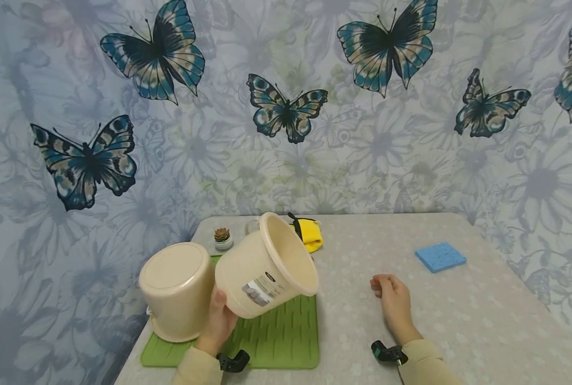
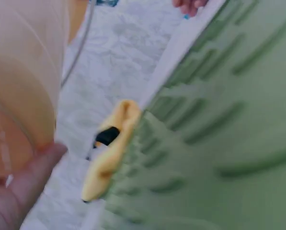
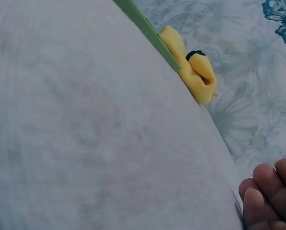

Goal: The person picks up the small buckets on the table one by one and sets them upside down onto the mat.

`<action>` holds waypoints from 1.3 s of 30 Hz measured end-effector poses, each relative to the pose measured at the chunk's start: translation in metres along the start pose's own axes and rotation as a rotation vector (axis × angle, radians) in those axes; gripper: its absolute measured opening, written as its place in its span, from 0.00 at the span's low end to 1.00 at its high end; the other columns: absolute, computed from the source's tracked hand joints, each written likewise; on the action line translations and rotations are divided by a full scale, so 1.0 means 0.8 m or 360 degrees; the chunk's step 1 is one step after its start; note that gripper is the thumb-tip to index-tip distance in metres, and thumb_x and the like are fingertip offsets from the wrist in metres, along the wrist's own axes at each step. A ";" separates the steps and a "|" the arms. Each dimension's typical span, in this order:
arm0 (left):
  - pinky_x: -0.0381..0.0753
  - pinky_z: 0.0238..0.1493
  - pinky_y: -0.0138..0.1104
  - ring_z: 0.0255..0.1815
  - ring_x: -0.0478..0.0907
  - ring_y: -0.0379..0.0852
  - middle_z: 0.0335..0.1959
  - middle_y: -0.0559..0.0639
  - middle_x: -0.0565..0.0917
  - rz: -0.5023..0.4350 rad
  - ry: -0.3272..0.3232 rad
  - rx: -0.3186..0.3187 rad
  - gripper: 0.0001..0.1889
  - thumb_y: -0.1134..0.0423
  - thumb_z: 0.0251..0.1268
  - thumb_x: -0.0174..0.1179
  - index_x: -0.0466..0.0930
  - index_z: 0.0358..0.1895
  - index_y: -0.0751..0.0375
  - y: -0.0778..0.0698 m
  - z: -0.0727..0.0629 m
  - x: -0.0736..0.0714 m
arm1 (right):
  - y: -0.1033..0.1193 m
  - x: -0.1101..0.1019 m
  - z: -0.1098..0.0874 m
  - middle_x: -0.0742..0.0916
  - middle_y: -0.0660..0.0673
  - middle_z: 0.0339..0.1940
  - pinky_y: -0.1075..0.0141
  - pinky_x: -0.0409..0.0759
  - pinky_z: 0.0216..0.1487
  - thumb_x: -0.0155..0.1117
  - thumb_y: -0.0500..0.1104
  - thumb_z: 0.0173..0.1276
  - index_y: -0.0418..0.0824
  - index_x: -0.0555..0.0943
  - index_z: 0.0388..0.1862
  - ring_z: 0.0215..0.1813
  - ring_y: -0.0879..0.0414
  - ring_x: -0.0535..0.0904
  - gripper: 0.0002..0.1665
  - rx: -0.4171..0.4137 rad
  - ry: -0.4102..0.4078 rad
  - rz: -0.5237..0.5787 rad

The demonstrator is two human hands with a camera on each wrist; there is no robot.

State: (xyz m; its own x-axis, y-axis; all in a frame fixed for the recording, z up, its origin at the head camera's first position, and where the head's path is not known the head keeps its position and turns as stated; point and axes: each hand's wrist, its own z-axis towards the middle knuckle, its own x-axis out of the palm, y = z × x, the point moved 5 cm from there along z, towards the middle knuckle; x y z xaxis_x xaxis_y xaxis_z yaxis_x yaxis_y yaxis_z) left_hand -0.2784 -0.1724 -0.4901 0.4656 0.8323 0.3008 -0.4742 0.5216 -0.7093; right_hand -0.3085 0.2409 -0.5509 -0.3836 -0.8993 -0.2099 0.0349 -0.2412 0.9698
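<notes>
A cream plastic bucket point(image 1: 247, 272) with a printed label is tilted in the air over the green ridged mat point(image 1: 286, 339), its mouth toward the right. My left hand point(image 1: 221, 321) grips it near the base, with the thumb against the wall; the other fingers are largely hidden. Close to it on the left, a second cream bucket point(image 1: 175, 294) stands upside down on the mat. To the right of the mat my right hand point(image 1: 394, 299) hovers over the table with loosely curled fingers and nothing in them. The right wrist view shows its fingers point(image 3: 272, 191) at the lower corner.
A blue sponge point(image 1: 441, 257) lies at the right of the table point(image 1: 363, 246). Toward the back are a yellow cloth item with black trim point(image 1: 310, 234) and a small potted succulent point(image 1: 222, 239). A patterned wall with butterflies borders the table behind.
</notes>
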 end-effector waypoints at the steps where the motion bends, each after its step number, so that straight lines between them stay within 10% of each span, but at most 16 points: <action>1: 0.76 0.66 0.33 0.63 0.76 0.38 0.66 0.44 0.76 0.0020 -0.0021 0.0018 0.29 0.44 0.81 0.49 0.60 0.77 0.49 -0.005 0.004 0.000 | -0.001 0.000 0.000 0.89 0.34 0.47 0.72 0.83 0.42 0.48 0.45 0.83 0.31 0.85 0.50 0.42 0.60 0.86 0.22 0.0001 -0.0002 0.0003; 6: 0.80 0.63 0.34 0.66 0.76 0.42 0.71 0.51 0.70 0.0311 -0.0160 -0.0022 0.40 0.45 0.76 0.57 0.49 0.82 0.52 -0.043 0.028 -0.002 | -0.003 0.001 0.000 0.90 0.36 0.46 0.72 0.83 0.42 0.49 0.45 0.83 0.32 0.85 0.49 0.42 0.61 0.85 0.21 0.0009 0.0003 0.0004; 11: 0.85 0.52 0.36 0.70 0.69 0.49 0.78 0.53 0.60 0.0891 -0.0284 -0.0296 0.47 0.55 0.68 0.63 0.44 0.85 0.40 -0.080 0.050 0.000 | -0.001 0.003 0.001 0.90 0.36 0.46 0.73 0.82 0.42 0.49 0.45 0.83 0.31 0.85 0.49 0.42 0.62 0.85 0.21 -0.0010 0.0013 0.0017; 18: 0.73 0.61 0.69 0.78 0.58 0.64 0.81 0.57 0.56 0.1808 -0.0018 -0.0504 0.58 0.42 0.52 0.76 0.45 0.84 0.30 -0.108 0.093 0.036 | 0.001 0.002 0.002 0.90 0.36 0.45 0.73 0.82 0.43 0.50 0.46 0.83 0.31 0.85 0.49 0.42 0.62 0.85 0.21 -0.0023 0.0038 0.0014; 27: 0.60 0.63 0.76 0.80 0.54 0.67 0.83 0.55 0.56 0.2575 0.0584 -0.0782 0.62 0.11 0.40 0.58 0.50 0.83 0.28 -0.050 0.116 0.062 | -0.003 0.000 0.000 0.90 0.37 0.43 0.73 0.82 0.41 0.51 0.43 0.82 0.32 0.85 0.46 0.41 0.61 0.85 0.19 -0.0031 0.0024 -0.0010; 39: 0.56 0.64 0.75 0.82 0.50 0.65 0.85 0.57 0.50 0.2735 0.0596 -0.0997 0.60 0.11 0.43 0.53 0.51 0.83 0.30 -0.019 0.121 0.073 | 0.000 0.003 -0.003 0.90 0.37 0.43 0.74 0.81 0.41 0.52 0.43 0.82 0.32 0.85 0.45 0.41 0.63 0.85 0.18 -0.0031 0.0022 -0.0028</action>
State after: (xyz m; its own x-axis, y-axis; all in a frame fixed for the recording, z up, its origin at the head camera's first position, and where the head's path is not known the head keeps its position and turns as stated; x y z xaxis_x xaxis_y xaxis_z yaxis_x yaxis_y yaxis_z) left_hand -0.3167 -0.1134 -0.4001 -0.0030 0.1811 -0.9835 -0.2751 -0.9457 -0.1732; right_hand -0.3068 0.2380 -0.5514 -0.3715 -0.8999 -0.2284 0.0464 -0.2637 0.9635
